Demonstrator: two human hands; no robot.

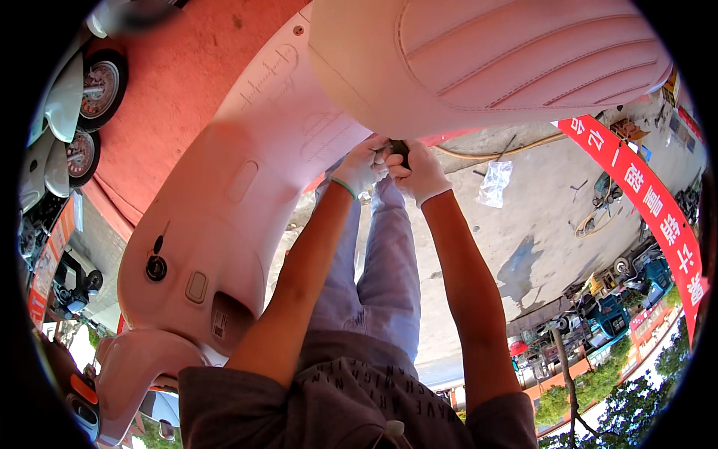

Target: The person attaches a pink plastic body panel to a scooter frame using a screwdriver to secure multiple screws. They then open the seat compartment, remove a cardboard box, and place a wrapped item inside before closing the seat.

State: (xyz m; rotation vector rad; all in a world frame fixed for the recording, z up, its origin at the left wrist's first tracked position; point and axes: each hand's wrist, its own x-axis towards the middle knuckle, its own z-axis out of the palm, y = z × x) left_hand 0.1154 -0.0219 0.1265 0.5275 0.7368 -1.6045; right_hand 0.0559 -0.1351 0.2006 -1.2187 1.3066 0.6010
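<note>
1. The pink scooter [217, 172] takes up the most room; its body curves down the left side, and its quilted seat [523, 60] spreads across the upper right, above the hands.
2. The pale concrete ground [449, 299] lies below and to the right; a dark stain [518, 269] marks it.
3. The person stands beside the scooter in a dark T-shirt [359, 404] and light blue jeans [389, 277]; both bare forearms reach up the middle toward the seat's lower edge.
4. The red floor [164, 90] fills the upper left, behind the scooter.
5. The red banner [636, 187] with white lettering bends down the right edge.
6. White scooters [63, 112] stand parked at the far left, with two spoked wheels showing.
7. The left grip [360, 166] is a white-gloved hand with a green band [344, 185] at its wrist; its fingers are bent in beside the other hand; I cannot tell whether they pinch anything.
8. The right grip [424, 173], also white-gloved, is closed on a small dark object, thumb toward the left hand.
9. The clear plastic bag [494, 183] lies on the concrete, to the right of the hands; a tan hose [516, 152] runs just above it.
10. The round black lock [156, 267] sits on the scooter's lower left body.
11. The small dark object [401, 150] is between the two hands, just below the seat edge; its exact kind is too hidden to tell.
</note>
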